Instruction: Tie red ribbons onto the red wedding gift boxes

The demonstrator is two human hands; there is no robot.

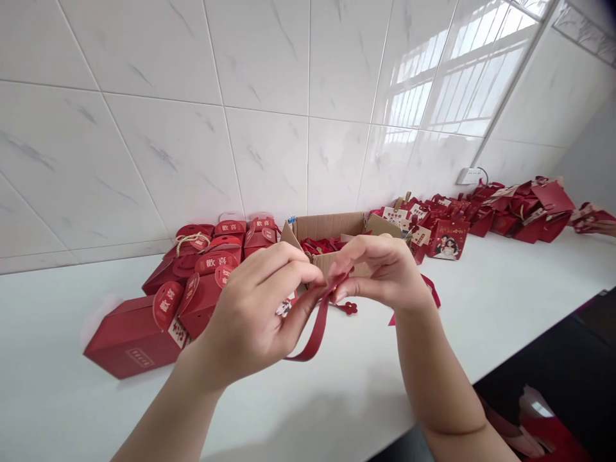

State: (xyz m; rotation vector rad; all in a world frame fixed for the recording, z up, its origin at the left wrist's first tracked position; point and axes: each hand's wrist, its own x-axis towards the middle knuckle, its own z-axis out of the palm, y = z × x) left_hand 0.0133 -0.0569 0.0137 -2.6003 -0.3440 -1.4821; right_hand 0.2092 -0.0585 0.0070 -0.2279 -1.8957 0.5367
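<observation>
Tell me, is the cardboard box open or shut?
Open: nothing covers the top of the cardboard box, and red pieces show inside it.

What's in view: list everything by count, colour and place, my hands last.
Wall tiles: many, white, background
Tabletop: one, white, below
Strap: one, red, centre
Flower piece: one, red, beyond strap
Cardboard box: one, brown, centre
Pieces: uncounted, red, inside cardboard box
Gift boxes: several, red, left
Printed packages: many, mostly red, right
Band: one, red, right of centre
Power strip: one, white, right
Dark area: one, black, lower right
Left hand: one, bare, pinching strap
Right hand: one, bare, pinching strap
</observation>
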